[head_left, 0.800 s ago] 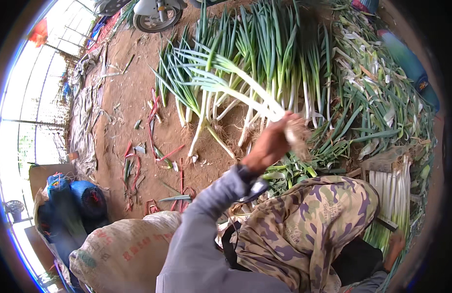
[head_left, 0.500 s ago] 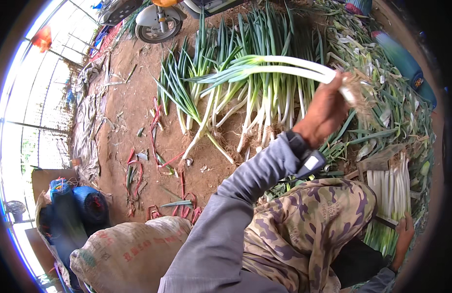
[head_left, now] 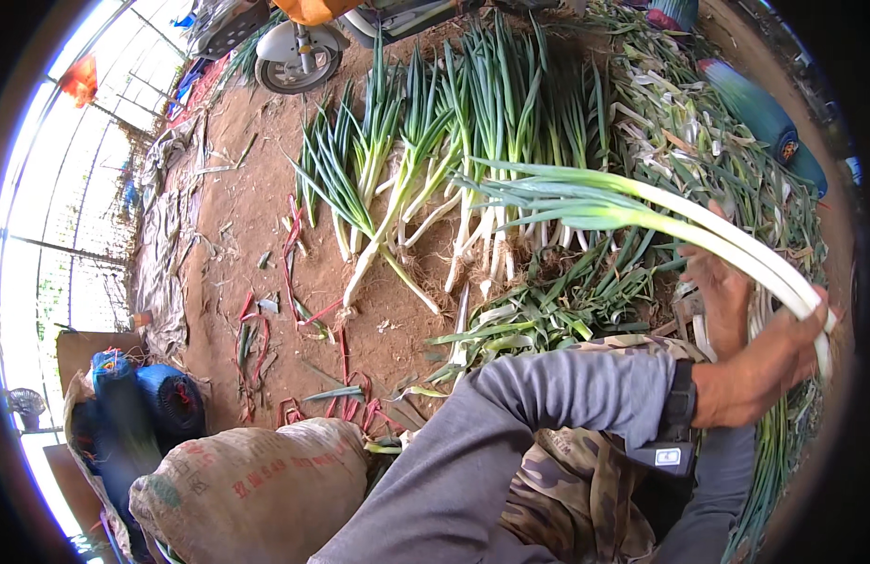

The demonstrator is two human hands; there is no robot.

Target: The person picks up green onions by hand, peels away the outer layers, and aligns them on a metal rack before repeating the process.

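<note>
My left hand point(head_left: 768, 362) reaches across to the right and is closed round the root end of a few long green onions point(head_left: 736, 246). Their white stems arch up and left, and the green tops hang over the pile. Close behind these stems is my right hand point(head_left: 721, 296), its fingers apart; I cannot tell whether it touches them. Below both hands lies a bundle of green onions point(head_left: 778, 461), its white ends mostly hidden by my hands. A large row of green onions point(head_left: 496, 103) lies on the dirt floor in front, roots toward me.
Trimmed leaves point(head_left: 566, 301) are heaped in front of my knee and along the right. Blue net rolls point(head_left: 750, 108) lie at the far right, others point(head_left: 172, 395) at left. A stuffed sack point(head_left: 256, 489) sits near left, red ties point(head_left: 289, 254) on the ground, a scooter point(head_left: 303, 52) behind.
My left hand has carried the green onions right and nearer, from over the row to above the bundle. My right hand has left the bundle's leaves and risen beside it.
</note>
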